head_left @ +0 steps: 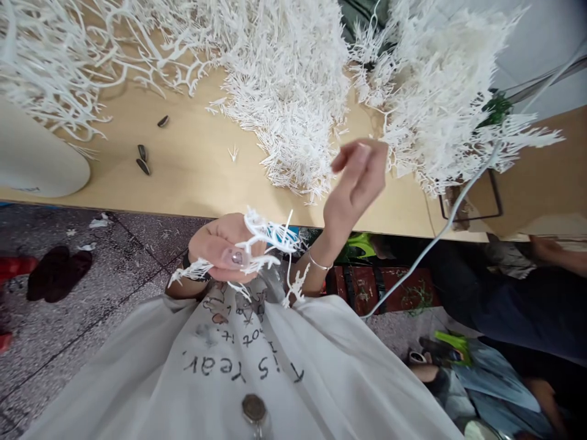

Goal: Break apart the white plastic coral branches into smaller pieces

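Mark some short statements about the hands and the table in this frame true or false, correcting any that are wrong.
1. The left hand holds a white branched piece. True.
2. A thin bracelet circles the wrist of the right hand. True.
3. The left hand lies flat on the table. False: it is raised by the near edge, fingers closed on the piece.
4. Three dark seed-like bits lie to the left of the middle heap of white pieces. True.
5. The middle heap is on the floor. False: it is on the table.
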Motion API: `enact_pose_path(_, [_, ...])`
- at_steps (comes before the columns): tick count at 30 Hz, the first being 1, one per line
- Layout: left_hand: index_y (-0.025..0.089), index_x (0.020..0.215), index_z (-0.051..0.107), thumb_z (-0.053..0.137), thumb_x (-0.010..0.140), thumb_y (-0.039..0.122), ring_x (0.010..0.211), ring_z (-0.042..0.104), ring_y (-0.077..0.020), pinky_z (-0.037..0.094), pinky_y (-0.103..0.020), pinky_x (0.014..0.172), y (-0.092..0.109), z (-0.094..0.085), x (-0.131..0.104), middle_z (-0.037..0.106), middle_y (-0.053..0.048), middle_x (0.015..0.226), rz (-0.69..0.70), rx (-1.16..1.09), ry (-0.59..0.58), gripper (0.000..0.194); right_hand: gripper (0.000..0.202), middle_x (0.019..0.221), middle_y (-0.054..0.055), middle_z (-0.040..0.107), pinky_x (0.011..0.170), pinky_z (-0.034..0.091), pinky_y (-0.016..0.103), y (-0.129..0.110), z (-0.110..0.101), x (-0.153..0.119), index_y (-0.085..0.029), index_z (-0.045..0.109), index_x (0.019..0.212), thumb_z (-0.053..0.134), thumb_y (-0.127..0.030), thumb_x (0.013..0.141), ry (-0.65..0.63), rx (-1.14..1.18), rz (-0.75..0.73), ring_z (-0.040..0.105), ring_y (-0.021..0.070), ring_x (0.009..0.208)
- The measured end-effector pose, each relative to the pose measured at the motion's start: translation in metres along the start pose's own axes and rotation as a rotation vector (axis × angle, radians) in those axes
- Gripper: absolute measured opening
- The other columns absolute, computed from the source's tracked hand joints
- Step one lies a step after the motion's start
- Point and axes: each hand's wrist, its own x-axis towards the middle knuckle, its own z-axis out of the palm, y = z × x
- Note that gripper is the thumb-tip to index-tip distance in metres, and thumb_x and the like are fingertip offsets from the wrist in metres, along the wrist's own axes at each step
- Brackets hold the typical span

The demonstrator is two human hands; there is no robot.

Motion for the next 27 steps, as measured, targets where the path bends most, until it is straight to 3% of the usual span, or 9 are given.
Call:
enact_pose_path(2, [0.016,0.038,0.038,0.053,0.087,0.034,0.022,0.031,-0.0041,0.028,-0.017,0.031,0.004,0.000,0.006,0.034,0.003,0.029,-0.006,-0.042,-0.212,0.055,0.027,0.098,0.008,0.064,0.088,0.044,0.045,0.017,0.004,0.013,-0.022,0.062,0.100,0.037,-0.028,0.093,-0.151,-0.353,-0.027,0.056,0.0211,0.097])
enact_pose_path(4, [0.016,0.043,0.039,0.045,0.092,0.030,0.026,0.034,-0.0043,0.028,-0.017,0.034,0.005,-0.002,0.009,0.037,0.002,0.033,-0.032,-0.077,-0.318,0.051,0.026,0.121,0.010,0.058,0.099,0.035,0.054,0.026,0.006,0.022,-0.024,0.063,0.108,0.044,-0.028,0.090,-0.258,-0.517,0.010,0.045,0.0276,0.118])
enact_pose_path(6, [0.016,0.048,0.042,0.043,0.094,0.029,0.029,0.037,-0.0049,0.030,-0.017,0.036,0.006,-0.005,0.011,0.040,0.001,0.036,-0.096,-0.095,-0.372,0.048,0.028,0.133,0.009,0.052,0.104,0.031,0.052,0.022,0.006,0.025,-0.027,0.060,0.113,0.050,-0.034,0.088,-0.308,-0.456,0.053,0.037,0.0276,0.128])
enact_pose_path(8, [0.016,0.049,0.045,0.041,0.094,0.027,0.030,0.037,-0.0058,0.029,-0.018,0.036,0.007,-0.007,0.012,0.041,0.001,0.037,-0.187,-0.098,-0.398,0.047,0.030,0.132,0.007,0.053,0.107,0.032,0.043,0.007,0.002,0.022,-0.029,0.058,0.115,0.047,-0.040,0.090,-0.408,-0.184,0.076,0.041,0.0227,0.127])
enact_pose_path(10, [0.017,0.049,0.043,0.040,0.095,0.029,0.030,0.033,-0.0059,0.025,-0.020,0.034,0.010,-0.008,0.012,0.037,0.002,0.036,-0.259,-0.096,-0.337,0.048,0.031,0.124,0.004,0.060,0.105,0.036,0.036,-0.013,-0.004,0.012,-0.031,0.060,0.113,0.040,-0.044,0.093,-0.596,0.162,0.080,0.049,0.0182,0.119])
enact_pose_path(13, [0.017,0.049,0.039,0.035,0.097,0.030,0.030,0.025,-0.0049,0.019,-0.021,0.035,0.019,-0.006,0.011,0.030,0.004,0.037,-0.301,-0.088,-0.160,0.049,0.039,0.123,0.003,0.063,0.107,0.036,0.038,-0.035,-0.011,-0.008,-0.028,0.062,0.114,0.033,-0.047,0.095,-0.832,0.496,0.025,0.052,0.0176,0.119])
enact_pose_path(18, [0.014,0.047,0.047,0.041,0.095,0.037,0.032,0.031,-0.0045,0.023,-0.021,0.036,0.041,0.004,0.006,0.038,0.003,0.037,-0.459,0.194,-0.125,0.054,0.029,0.113,0.005,0.065,0.099,0.042,0.038,-0.045,-0.010,-0.031,-0.021,0.065,0.107,0.043,-0.033,0.094,-0.868,0.781,0.094,0.057,0.0173,0.111])
enact_pose_path(22, [0.015,0.044,0.045,0.046,0.093,0.036,0.030,0.030,-0.0047,0.021,-0.021,0.035,0.048,0.011,0.003,0.037,0.002,0.034,-0.433,0.359,-0.006,0.054,0.017,0.095,0.003,0.061,0.084,0.043,0.028,-0.039,-0.010,-0.037,-0.017,0.063,0.098,0.057,-0.028,0.087,-0.879,0.869,0.184,0.056,0.0120,0.092])
enact_pose_path(27, [0.015,0.048,0.051,0.048,0.093,0.034,0.032,0.031,-0.0055,0.020,-0.022,0.035,0.043,0.010,-0.003,0.041,0.001,0.037,-0.379,0.423,0.055,0.049,0.029,0.077,-0.002,0.049,0.060,0.035,0.020,-0.031,-0.006,-0.048,-0.016,0.057,0.092,0.053,-0.045,0.088,-1.014,1.097,0.456,0.044,0.0066,0.064])
